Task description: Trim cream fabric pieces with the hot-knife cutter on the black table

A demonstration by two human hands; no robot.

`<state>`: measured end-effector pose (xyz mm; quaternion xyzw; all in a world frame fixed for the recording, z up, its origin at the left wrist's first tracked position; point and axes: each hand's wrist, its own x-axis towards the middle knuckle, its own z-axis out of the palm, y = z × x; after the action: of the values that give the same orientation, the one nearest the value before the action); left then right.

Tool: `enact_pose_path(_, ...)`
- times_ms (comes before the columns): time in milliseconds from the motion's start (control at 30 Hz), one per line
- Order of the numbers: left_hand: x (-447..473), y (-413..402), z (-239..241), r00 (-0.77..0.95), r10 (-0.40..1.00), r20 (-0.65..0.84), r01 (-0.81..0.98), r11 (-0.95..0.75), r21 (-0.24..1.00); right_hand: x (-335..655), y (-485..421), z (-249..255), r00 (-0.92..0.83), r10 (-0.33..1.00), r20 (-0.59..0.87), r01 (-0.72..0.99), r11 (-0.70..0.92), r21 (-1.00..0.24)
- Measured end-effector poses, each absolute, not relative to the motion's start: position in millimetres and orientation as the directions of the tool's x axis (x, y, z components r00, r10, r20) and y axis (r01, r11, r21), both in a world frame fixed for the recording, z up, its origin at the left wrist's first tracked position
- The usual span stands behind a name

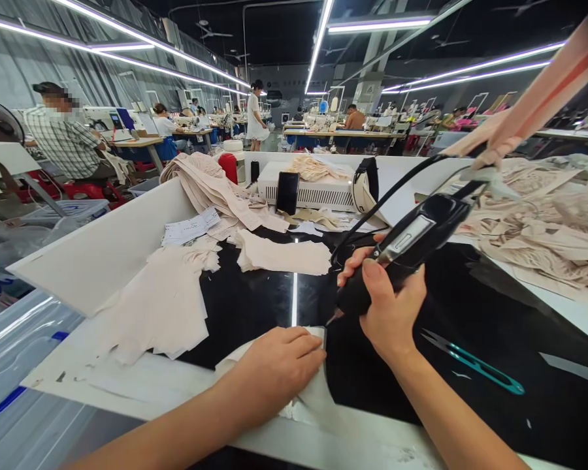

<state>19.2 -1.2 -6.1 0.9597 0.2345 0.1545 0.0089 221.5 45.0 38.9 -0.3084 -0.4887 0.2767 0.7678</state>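
Observation:
My right hand [385, 307] is wrapped round a black corded hand tool [411, 241], its thin tip pointing down at the edge of a pale fabric piece [318, 391]. That piece lies on the black tabletop [255, 307] under my left hand [274, 369], which presses it flat with fingers stretched out beside the tool's tip. The tool's black cable [382, 196] loops up to the right.
Stacks of cut beige fabric [161, 307] lie to the left, more heaped at right [543, 222]. Teal thread snips [475, 362] lie right of my hand. A white box [313, 189] and phone [287, 192] stand behind. Other people sit at sewing tables beyond.

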Motion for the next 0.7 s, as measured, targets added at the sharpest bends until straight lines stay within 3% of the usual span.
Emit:
enact_pose_path(400,21.0,-3.3,-13.9,0.806,0.471,0.359,0.47,-0.877,0.096,223.6,47.3,39.0,0.402,0.704,0.585,-0.09,0.666,-0.74)
enact_pose_path(700,20.7,-4.1,-13.5,0.786,0.479,0.391,0.469,-0.874,0.129,219.1,48.7,39.1,0.416,0.706,0.573,-0.163,0.678,-0.717)
